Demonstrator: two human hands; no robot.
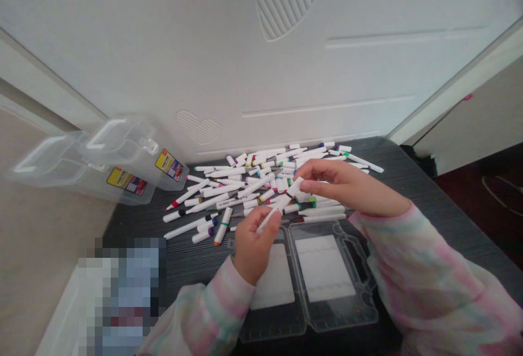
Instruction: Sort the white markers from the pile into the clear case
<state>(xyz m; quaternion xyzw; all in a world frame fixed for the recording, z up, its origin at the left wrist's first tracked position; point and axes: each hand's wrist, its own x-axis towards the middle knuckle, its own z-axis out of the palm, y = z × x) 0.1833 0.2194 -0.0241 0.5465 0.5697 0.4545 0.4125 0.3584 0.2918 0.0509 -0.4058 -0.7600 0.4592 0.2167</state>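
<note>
My left hand (256,241) is closed around the barrel of a white marker (274,210), which slants up to the right. At the marker's upper end, my right hand (327,179) pinches a white marker cap (296,186); I cannot tell whether the cap is fully on or slightly off. Beneath and behind both hands lies a loose pile of white markers (220,189) and loose caps with coloured ends. An open clear plastic case (302,312) rests in front, under my wrists, with a white panel in each half.
Two clear plastic cases (134,195) with yellow labels stand at the left on the dark table (192,269). A white panelled door or wall (229,45) rises directly behind the pile. A blurred, pixelated patch (126,296) covers the lower left.
</note>
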